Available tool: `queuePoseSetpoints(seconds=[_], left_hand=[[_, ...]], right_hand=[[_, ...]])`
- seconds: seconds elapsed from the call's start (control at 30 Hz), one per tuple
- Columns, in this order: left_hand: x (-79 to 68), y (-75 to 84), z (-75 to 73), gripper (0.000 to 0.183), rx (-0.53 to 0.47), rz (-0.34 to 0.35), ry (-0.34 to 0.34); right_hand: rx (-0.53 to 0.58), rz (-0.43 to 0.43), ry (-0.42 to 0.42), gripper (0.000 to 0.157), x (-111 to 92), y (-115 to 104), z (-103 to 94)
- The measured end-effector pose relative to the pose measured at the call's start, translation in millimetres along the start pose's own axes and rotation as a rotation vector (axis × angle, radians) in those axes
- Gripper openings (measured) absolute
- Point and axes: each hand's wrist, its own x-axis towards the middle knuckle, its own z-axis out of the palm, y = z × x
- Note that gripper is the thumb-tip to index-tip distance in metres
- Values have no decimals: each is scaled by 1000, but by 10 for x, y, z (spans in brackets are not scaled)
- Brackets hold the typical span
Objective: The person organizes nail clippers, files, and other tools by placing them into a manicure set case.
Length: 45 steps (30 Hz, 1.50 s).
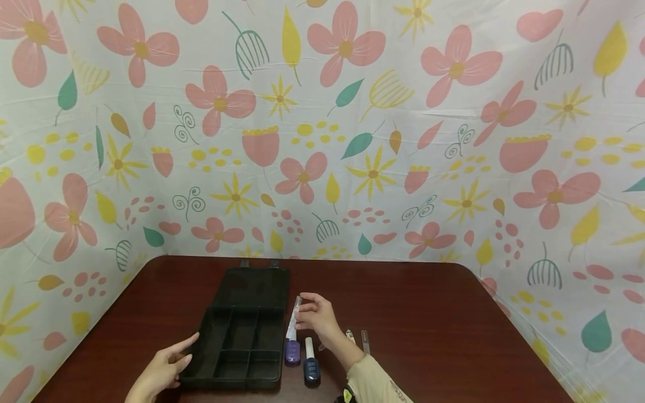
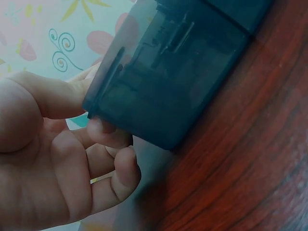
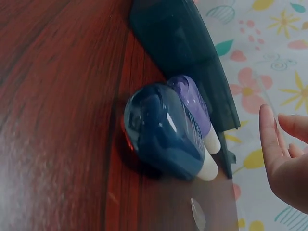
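Note:
An open dark plastic organizer box (image 1: 249,355) with divided compartments lies on the table, its lid folded back. My left hand (image 1: 160,370) grips the box's near left side; in the left wrist view thumb and fingers pinch the rim of its wall (image 2: 144,96). Right of the box, my right hand (image 1: 319,320) pinches a slim translucent stick (image 1: 294,320), whose exact kind I cannot tell. Below that hand a purple nail polish bottle (image 1: 292,354) with a white cap lies beside the box. A dark blue nail polish bottle (image 1: 311,370) lies to its right, white cap pointing away.
To the right of my right forearm lie a small shiny metal item (image 1: 350,336) and a slim clear-ended tool (image 1: 365,341). A small clear piece (image 3: 198,214) rests near the bottles. Flowered fabric (image 1: 322,140) hangs behind and beside the brown table (image 1: 428,324).

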Motion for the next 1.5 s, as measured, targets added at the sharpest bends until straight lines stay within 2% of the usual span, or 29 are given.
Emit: queuePoseSetpoints(seconds=[0.5, 0.7, 1.1, 1.23, 1.33, 1.5], left_hand=[[29, -6, -5, 48, -1, -11, 3], [31, -2, -8, 48, -3, -12, -2], [16, -12, 0, 49, 9, 1, 3], [18, -13, 0, 49, 15, 9, 3], [15, -15, 1, 49, 15, 12, 2], [9, -21, 1, 49, 15, 19, -7]], right_hand=[[9, -19, -7, 49, 126, 99, 253], [-22, -23, -45, 48, 124, 85, 315], [-141, -131, -67, 42, 88, 171, 440], [-143, -123, -74, 41, 98, 208, 457], [-142, -114, -89, 40, 86, 191, 479], [-179, -127, -125, 35, -24, 30, 564]])
